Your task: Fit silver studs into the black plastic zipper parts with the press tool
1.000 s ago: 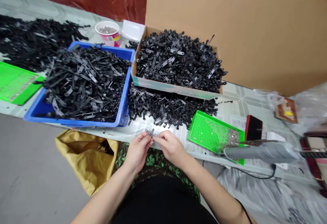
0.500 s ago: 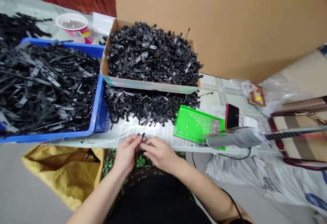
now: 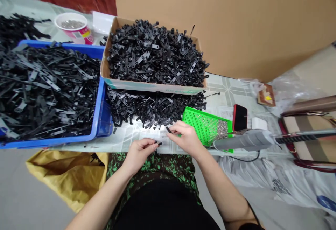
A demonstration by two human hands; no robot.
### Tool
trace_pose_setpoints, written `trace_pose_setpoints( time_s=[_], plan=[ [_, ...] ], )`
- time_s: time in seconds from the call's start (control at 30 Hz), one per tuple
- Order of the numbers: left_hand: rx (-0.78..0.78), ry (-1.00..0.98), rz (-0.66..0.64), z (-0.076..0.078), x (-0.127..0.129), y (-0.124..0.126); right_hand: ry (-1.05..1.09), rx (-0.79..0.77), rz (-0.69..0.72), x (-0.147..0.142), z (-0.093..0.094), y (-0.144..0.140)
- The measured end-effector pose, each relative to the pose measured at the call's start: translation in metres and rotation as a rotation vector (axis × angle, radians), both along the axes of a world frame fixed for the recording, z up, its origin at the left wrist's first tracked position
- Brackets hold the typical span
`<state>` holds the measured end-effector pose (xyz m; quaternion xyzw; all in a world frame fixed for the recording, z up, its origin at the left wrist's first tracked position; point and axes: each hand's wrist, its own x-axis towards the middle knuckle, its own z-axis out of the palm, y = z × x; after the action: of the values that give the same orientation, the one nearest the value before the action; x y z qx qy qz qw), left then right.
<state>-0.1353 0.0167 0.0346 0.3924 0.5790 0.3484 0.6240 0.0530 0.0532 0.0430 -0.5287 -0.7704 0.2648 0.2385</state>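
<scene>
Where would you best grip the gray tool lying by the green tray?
Probably round the thick gray body, from above. It lies flat across the table edge, pointing left at the green tray; the thin dark shaft to the right looks harder to hold steady.

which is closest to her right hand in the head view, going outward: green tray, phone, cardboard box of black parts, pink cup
From the right hand:
1. Green tray, just to its right, almost touching.
2. Phone, farther right, past the tray.
3. Cardboard box of black parts, behind the hand.
4. Pink cup, far back left.
</scene>
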Motion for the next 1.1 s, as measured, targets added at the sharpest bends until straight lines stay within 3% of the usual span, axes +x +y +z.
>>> trace_pose_setpoints(
  time_s=[0.1, 0.23, 0.53, 0.7, 0.8, 0.93, 1.0, 1.1],
  plan=[
    [0.062, 0.020, -0.127, 0.010, -0.002, 0.004, 0.137, 0.017, 0.184, 0.006, 0.003, 0.000],
    [0.131, 0.064, -0.160, 0.014, -0.004, 0.006, 0.100, -0.119, 0.363, 0.003, 0.012, 0.004],
    [0.029, 0.098, -0.174, 0.014, -0.006, 0.006, 0.021, -0.210, 0.540, 0.002, 0.033, 0.014],
    [0.044, 0.061, -0.338, 0.013, -0.005, 0.001, -0.080, -0.210, 0.650, 0.001, 0.039, 0.015],
    [0.070, 0.110, -0.407, 0.008, -0.002, -0.002, -0.073, -0.012, 0.449, 0.004, 0.052, 0.028],
    [0.031, 0.095, -0.378, 0.007, 0.010, -0.005, 0.030, 0.402, -0.213, 0.006, 0.082, 0.078],
    [0.008, 0.051, -0.329, 0.008, 0.017, -0.005, -0.162, 0.401, -0.351, 0.002, 0.096, 0.107],
    [-0.043, -0.042, -0.253, 0.011, 0.023, -0.003, -0.525, 0.224, -0.326, -0.010, 0.112, 0.137]
  ],
)
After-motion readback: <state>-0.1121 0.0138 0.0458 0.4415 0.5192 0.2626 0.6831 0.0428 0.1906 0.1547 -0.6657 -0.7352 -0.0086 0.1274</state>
